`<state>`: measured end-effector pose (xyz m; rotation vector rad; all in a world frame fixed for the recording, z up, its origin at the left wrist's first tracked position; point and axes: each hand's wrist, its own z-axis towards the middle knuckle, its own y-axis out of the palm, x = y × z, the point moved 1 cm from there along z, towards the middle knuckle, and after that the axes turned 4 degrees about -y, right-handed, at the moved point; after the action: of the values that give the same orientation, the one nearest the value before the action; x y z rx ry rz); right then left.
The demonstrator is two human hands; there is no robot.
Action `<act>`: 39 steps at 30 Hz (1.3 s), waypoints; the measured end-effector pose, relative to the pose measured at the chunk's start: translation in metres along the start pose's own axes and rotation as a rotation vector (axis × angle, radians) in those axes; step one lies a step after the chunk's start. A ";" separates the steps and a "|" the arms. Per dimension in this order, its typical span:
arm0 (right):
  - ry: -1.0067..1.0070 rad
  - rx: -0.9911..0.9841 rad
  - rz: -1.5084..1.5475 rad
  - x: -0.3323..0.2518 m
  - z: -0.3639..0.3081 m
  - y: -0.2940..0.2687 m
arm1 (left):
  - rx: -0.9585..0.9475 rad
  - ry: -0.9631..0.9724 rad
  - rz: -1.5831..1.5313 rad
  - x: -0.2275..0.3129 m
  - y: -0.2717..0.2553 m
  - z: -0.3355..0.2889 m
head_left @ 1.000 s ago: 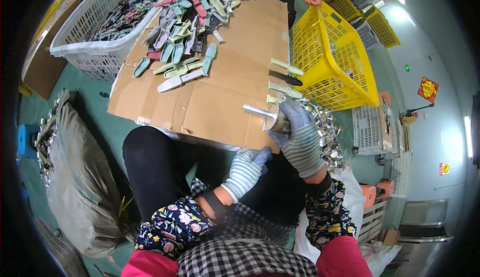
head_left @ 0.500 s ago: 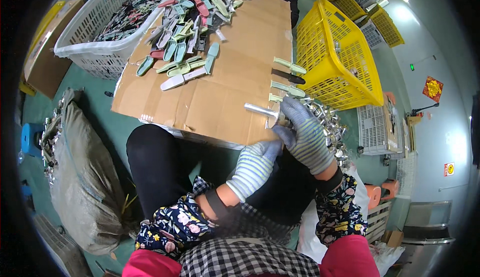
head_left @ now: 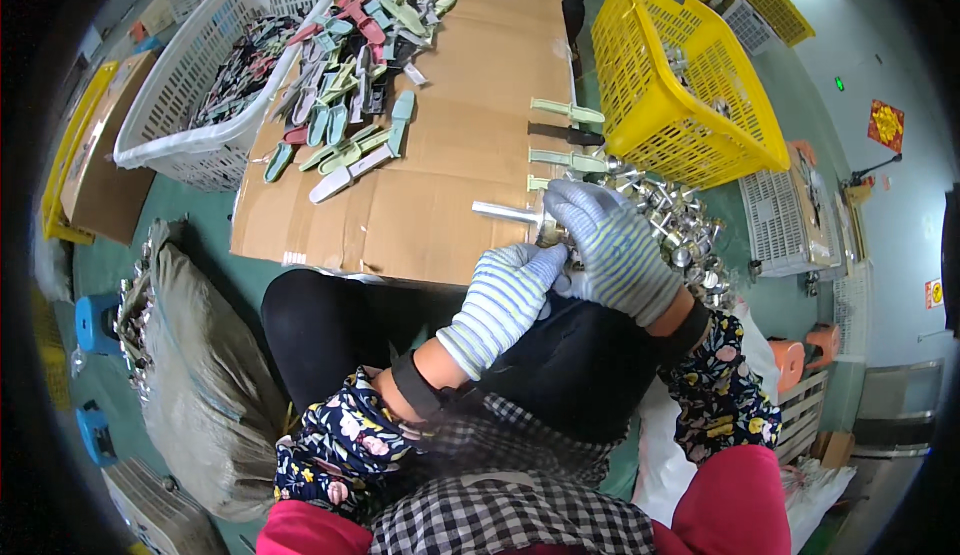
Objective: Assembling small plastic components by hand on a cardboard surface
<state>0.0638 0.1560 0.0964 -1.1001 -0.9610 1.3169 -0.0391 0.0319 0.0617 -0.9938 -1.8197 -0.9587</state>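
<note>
The metal piece (head_left: 505, 212) is sitting in the right hand (head_left: 615, 245), above the near right part of the cardboard-topped bench (head_left: 450, 175). The right fingers (head_left: 575, 200) are closing around its wide round head, thumb underneath, while the bare stem is jutting out beyond them. The left hand (head_left: 505, 290) is meeting the head from the near side; its fingers (head_left: 540, 260) are curling inward close under the head, and I cannot tell whether they are gripping it or anything else.

On the wall at the right, a red-and-gold diamond (head_left: 886, 126) is hanging, and lower down a small sign (head_left: 934, 294) is showing a yellow patch, its print too small to make out.

The stem is pointing toward the person's left, and its long axis is running nearly level across the view, its free end a little farther from the person than its head. Beyond the right hand, pale green lever pieces (head_left: 565, 160) are projecting past the bench's right edge, and a heap of metal parts (head_left: 680, 225) is lying beside them, below the yellow basket (head_left: 690, 85).
</note>
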 end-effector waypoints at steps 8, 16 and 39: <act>0.053 0.135 0.119 0.003 -0.001 0.014 | 0.050 0.067 0.092 0.090 -0.007 -0.055; 0.039 0.181 0.227 0.010 0.010 0.004 | 0.234 0.808 1.141 0.034 -0.040 0.010; 0.063 0.061 -0.177 0.018 0.030 0.000 | -0.209 0.260 0.874 0.058 -0.055 0.098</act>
<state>0.0359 0.1753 0.1017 -0.9819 -0.9429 1.1539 -0.1374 0.1111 0.0664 -1.5232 -0.9092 -0.6723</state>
